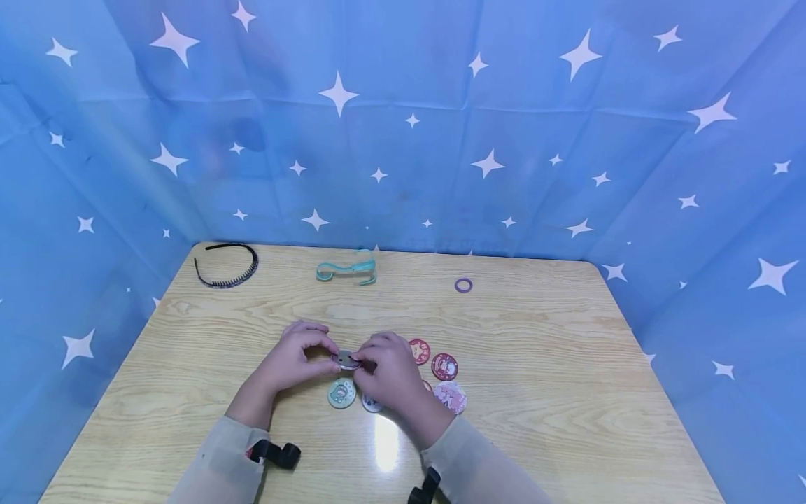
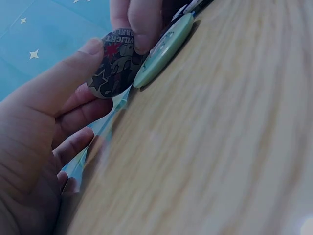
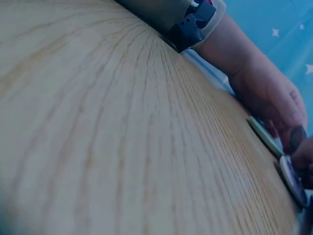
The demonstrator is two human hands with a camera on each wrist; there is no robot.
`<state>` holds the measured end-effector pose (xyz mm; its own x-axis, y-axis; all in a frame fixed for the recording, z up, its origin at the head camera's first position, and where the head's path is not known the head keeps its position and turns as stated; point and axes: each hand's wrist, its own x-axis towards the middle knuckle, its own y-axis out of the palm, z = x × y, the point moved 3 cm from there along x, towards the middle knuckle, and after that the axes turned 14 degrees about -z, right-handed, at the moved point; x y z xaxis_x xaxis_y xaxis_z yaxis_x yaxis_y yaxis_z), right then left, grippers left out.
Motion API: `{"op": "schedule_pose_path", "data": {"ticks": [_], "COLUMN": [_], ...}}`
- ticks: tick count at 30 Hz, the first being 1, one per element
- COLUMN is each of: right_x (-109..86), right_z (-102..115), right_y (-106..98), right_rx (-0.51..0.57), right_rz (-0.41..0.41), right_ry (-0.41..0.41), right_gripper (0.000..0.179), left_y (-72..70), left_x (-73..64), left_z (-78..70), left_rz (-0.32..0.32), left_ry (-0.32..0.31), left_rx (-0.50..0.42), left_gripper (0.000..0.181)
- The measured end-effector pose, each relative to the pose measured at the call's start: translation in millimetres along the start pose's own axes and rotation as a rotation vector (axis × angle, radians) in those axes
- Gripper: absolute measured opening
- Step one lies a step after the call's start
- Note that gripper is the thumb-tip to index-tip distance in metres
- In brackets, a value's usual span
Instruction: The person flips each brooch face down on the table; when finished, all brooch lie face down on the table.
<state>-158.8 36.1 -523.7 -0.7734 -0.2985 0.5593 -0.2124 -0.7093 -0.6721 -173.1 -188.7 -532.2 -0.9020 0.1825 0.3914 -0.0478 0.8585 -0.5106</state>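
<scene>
A round button badge (image 1: 345,360) is held tilted just above the table, its metal back showing in the head view. Its printed front (image 2: 116,66), dark with a red star and lettering, faces the left wrist camera. My left hand (image 1: 292,360) pinches one edge between thumb and fingers. On the opposite edge, my right hand (image 1: 389,371) also pinches it. Below them lies a pale green badge (image 1: 341,393), beside a whitish badge (image 1: 371,404) partly hidden by the right hand. Two red badges (image 1: 444,367) and a pink badge (image 1: 450,397) lie right of that hand; another is mostly covered.
Along the table's back are a black toothed headband (image 1: 236,281) at left, a turquoise curved item (image 1: 346,268) of unclear kind, and a purple ring-shaped band (image 1: 463,285). A blue star-patterned curtain (image 1: 403,189) hangs behind the wooden table (image 1: 554,392).
</scene>
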Motion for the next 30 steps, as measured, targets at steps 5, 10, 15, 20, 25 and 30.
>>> {"op": "schedule_pose_path", "data": {"ticks": [5, 10, 15, 20, 25, 30], "right_x": [-0.5, -0.7, -0.7, -0.4, -0.5, -1.5], "right_z": [1.0, 1.7, 2.7, 3.1, 3.7, 3.8], "right_y": [-0.1, 0.1, -0.2, 0.7, 1.4, 2.4], "right_rx": [0.004, -0.012, -0.028, -0.041, -0.042, -0.062], "right_rz": [0.020, 0.041, 0.048, 0.060, 0.054, 0.043], "right_ry": [-0.006, -0.016, -0.004, -0.008, -0.018, -0.050], "right_gripper": [0.022, 0.031, 0.030, 0.033, 0.033, 0.034], "left_y": [0.2, 1.1, 1.2, 1.6, 1.9, 2.2], "left_x": [-0.2, -1.0, -0.9, -1.0, -0.8, -0.5], "left_z": [0.9, 2.9, 2.5, 1.7, 2.0, 2.3], "left_rz": [0.008, 0.008, 0.007, 0.007, -0.001, -0.002], "left_ry": [0.006, 0.009, 0.011, 0.010, 0.015, 0.018], "left_rx": [-0.004, 0.014, 0.021, 0.036, 0.042, 0.050], "left_gripper": [0.025, 0.028, 0.031, 0.034, 0.035, 0.037]}}
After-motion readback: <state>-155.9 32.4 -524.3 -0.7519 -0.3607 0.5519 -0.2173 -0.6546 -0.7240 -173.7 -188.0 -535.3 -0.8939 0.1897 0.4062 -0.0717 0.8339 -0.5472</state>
